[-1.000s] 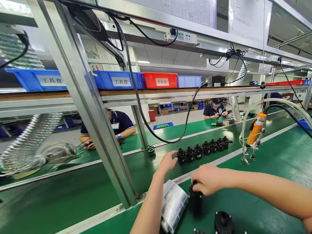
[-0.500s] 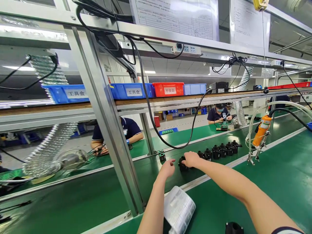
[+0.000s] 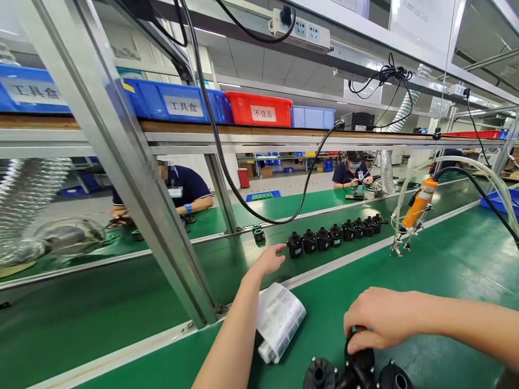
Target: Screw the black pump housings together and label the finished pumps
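Observation:
My right hand (image 3: 379, 319) is at the front of the bench, fingers and thumb curled round the top of a black pump-like housing (image 3: 359, 359). Two more such black housings with round ports, a left one (image 3: 319, 373) and a right one (image 3: 395, 376), flank it at the bottom edge. My left hand (image 3: 271, 260) stretches forward over the green belt, index finger extended to the side of the nearest black housing (image 3: 295, 246) in a row of several; whether it touches is unclear. A roll of white label sheets (image 3: 281, 319) lies beside my left forearm.
An orange pneumatic screwdriver (image 3: 420, 202) hangs at right on a cord and hoses. A small green-and-black part (image 3: 258, 233) sits on the belt. A metal post (image 3: 138, 178) rises at left. Blue bins (image 3: 178, 102) and a red bin (image 3: 259, 111) line the shelf. Two people work opposite.
My right hand has moved from the row back to the bench front, onto a black housing. The left hand stays by the row's near end. The view has shifted downward and to the right.

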`<state>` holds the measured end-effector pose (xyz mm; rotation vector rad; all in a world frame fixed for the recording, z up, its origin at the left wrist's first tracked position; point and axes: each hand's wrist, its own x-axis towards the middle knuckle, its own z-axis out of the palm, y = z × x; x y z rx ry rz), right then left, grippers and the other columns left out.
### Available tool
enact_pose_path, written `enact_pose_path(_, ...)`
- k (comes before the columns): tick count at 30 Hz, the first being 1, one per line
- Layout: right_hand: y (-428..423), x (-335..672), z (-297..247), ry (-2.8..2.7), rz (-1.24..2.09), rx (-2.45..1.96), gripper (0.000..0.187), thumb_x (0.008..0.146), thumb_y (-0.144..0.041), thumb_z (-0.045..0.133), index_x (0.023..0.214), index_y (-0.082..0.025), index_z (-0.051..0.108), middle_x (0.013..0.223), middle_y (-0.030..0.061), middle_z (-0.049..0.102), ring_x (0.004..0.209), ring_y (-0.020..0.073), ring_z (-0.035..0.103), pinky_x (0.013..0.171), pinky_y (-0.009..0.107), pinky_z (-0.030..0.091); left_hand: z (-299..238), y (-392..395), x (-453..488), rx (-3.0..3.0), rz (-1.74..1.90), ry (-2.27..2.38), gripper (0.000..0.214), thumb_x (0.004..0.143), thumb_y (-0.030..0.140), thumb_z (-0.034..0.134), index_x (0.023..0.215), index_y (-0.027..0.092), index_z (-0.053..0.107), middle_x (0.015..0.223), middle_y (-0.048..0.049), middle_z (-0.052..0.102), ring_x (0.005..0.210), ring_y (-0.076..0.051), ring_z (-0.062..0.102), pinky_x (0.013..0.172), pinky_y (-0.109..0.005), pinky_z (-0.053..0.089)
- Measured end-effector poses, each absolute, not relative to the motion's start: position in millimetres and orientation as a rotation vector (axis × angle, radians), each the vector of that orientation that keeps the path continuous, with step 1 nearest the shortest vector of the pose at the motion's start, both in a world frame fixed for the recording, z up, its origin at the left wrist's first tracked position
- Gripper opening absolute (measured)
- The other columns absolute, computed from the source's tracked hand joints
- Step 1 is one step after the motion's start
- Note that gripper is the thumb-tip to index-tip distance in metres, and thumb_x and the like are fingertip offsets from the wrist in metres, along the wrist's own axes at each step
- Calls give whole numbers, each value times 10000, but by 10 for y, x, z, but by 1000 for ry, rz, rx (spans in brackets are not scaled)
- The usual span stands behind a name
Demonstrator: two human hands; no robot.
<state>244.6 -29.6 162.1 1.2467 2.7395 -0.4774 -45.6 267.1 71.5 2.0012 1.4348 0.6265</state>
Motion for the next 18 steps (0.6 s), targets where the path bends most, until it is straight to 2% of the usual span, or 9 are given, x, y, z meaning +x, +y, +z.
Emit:
enact_pose_path(4, -204, 2488, 1589, 2753, -496, 1049, 362, 931, -518, 733, 1173, -250, 766, 954, 50, 796, 862, 231, 749, 628, 291, 398, 721, 2628, -484, 2044, 578, 1438, 346, 1011, 288, 717, 1327, 166, 646, 1377, -120, 657, 1227, -303, 664, 1042, -530, 577)
enact_pose_path(7, 113, 2511, 1650, 2771, -446, 1029, 288, 892, -426, 785, 1126, -259, 784, 918, 14, 792, 818, 195, 735, 602, 267, 398, 747, 2583, -534, 2071, 544, 1454, 337, 1012, 292, 717, 1317, 165, 652, 1365, -120, 663, 1215, -298, 669, 1041, -528, 578)
enact_pose_path(10, 589, 2358, 1700, 2837, -303, 1207, 227, 931, -316, 734, 1141, -242, 777, 1016, 23, 790, 931, 195, 732, 734, 264, 488, 775, 2554, -562, 2087, 510, 1474, 338, 1018, 308, 709, 1321, 169, 652, 1369, -121, 662, 1208, -296, 672, 1045, -530, 574)
enact_pose_path(12, 953, 2143, 1684, 2841, -191, 1345, 228, 970, -281, 689, 1171, -198, 757, 1149, 75, 765, 1081, 238, 708, 888, 324, 528, 789, 2541, -562, 2095, 482, 1487, 336, 1018, 312, 708, 1319, 171, 653, 1373, -121, 660, 1218, -298, 667, 1047, -530, 573)
enact_pose_path(14, 1310, 1888, 1636, 2819, -96, 1472, 256, 1009, -283, 659, 1233, -170, 712, 1220, 104, 726, 1143, 258, 682, 985, 418, 545, 800, 2531, -557, 2104, 450, 1500, 335, 1014, 306, 713, 1315, 169, 654, 1368, -119, 660, 1214, -299, 668, 1037, -526, 580)
enact_pose_path(16, 1618, 1648, 1588, 2791, -26, 1570, 295, 1034, -336, 653, 1269, -159, 671, 1263, 108, 687, 1146, 253, 675, 1007, 473, 564, 814, 2524, -554, 2112, 430, 1519, 336, 1014, 303, 715, 1314, 166, 652, 1349, -115, 667, 1189, -294, 678, 1017, -517, 592)
enact_pose_path(18, 1847, 1465, 1565, 2765, 11, 1634, 315, 1033, -357, 662, 1272, -153, 657, 1261, 106, 674, 1115, 245, 683, 977, 469, 590, 832, 2518, -554, 2117, 427, 1538, 337, 1017, 305, 711, 1317, 164, 649, 1327, -112, 676, 1162, -288, 689, 1002, -509, 600)
